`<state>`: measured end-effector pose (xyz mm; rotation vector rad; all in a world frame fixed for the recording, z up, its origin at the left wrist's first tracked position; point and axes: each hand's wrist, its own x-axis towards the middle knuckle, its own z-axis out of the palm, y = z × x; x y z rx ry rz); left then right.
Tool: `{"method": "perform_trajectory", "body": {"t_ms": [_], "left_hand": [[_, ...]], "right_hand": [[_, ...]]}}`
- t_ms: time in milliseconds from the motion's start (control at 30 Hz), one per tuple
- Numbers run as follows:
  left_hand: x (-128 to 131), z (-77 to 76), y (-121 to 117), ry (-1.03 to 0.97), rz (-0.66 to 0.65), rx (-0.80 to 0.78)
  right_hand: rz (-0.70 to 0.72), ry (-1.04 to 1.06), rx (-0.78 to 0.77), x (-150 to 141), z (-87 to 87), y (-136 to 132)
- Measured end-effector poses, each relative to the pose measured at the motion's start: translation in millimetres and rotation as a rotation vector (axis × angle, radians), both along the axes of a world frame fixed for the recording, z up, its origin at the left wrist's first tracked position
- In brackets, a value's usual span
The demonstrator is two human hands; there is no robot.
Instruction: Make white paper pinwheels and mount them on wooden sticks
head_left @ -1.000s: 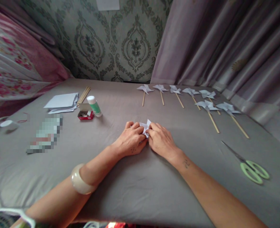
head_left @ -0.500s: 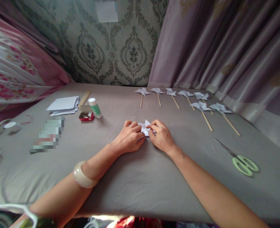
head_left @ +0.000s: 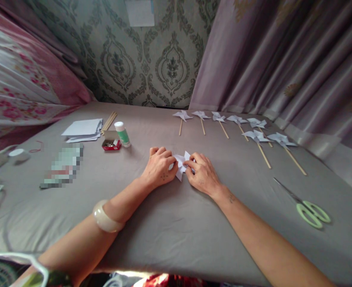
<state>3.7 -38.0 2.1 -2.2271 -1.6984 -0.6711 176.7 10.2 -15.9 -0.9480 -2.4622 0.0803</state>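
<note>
A white paper pinwheel [head_left: 180, 162], without a visible stick, lies between my hands low over the cloth. My left hand [head_left: 160, 167] pinches its left side between thumb and fingers. From the right, my right hand [head_left: 202, 172] grips it with thumb and index finger close to the middle. One pointed blade stands up at the back and another points toward me. Parts of the paper are hidden under my fingers.
Several finished pinwheels [head_left: 257, 136] on sticks lie at the back right. Green-handled scissors [head_left: 312, 213] lie at the right. Back left are folded paper sheets [head_left: 83, 128], wooden sticks [head_left: 110, 121], a glue bottle [head_left: 122, 134] and a red box [head_left: 111, 145] of small metal pieces.
My left hand has shifted slightly left on the paper, and more of the pinwheel shows, including a blade pointing toward me. The whole view has shifted a little.
</note>
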Motion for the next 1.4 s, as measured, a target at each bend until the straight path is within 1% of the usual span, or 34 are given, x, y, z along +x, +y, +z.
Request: {"method": "perform_trajectory", "body": {"t_ms": [100,200,267,333,400,467,533,600,767,900,1000,1067,1167,1300,1400], "left_hand": [[1.4,0.5,-1.0,0.001,0.022,-0.028],[3.5,1.3,-2.8,-0.009,0.045,-0.092],[5.4,1.8,-4.1,-0.021,0.062,-0.147],[7.6,2.5,-5.4,-0.038,0.082,-0.205],[9.5,3.3,-6.4,-0.056,0.105,-0.258],[10.8,3.6,-7.0,-0.071,0.13,-0.296],[11.1,2.7,-6.7,-0.087,0.148,-0.32],[10.4,0.9,-5.8,-0.114,0.162,-0.341],[6.3,-1.6,-2.4,-0.181,0.208,-0.369],[-0.5,2.7,0.9,-0.243,0.252,-0.362],[-8.7,6.1,4.6,-0.352,0.267,-0.372],[-15.4,5.7,8.0,-0.454,0.268,-0.372],[-26.5,-0.4,14.2,-0.607,0.229,-0.352],[-38.3,-9.9,21.1,-0.785,0.168,-0.324],[-40.6,-10.7,22.3,-0.868,0.136,-0.335]], "right_hand": [[0.003,-0.043,0.026,-1.1,3.9,-1.6],[0.026,-0.088,0.065,-2.8,7.2,-3.4],[0.037,-0.064,0.062,-3.5,6.6,-3.2],[0.039,0.062,0.006,-3.2,3.7,-1.0],[0.02,0.264,-0.073,-1.6,0.3,3.0],[-0.029,0.448,-0.13,1.5,-1.8,7.6],[-0.091,0.547,-0.15,5.2,-2.3,11.5],[-0.13,0.576,-0.151,8.6,-1.8,14.0],[-0.125,0.589,-0.11,13.2,-0.5,14.9],[-0.105,0.579,-0.091,15.0,-0.2,14.1],[-0.075,0.568,-0.078,16.4,-0.4,13.4],[-0.03,0.541,-0.056,16.8,-0.4,11.7],[0.05,0.444,-0.016,16.0,1.1,6.0],[0.148,0.253,0.054,13.7,4.8,-5.2],[0.181,0.154,0.117,12.5,6.4,-11.9]]}}
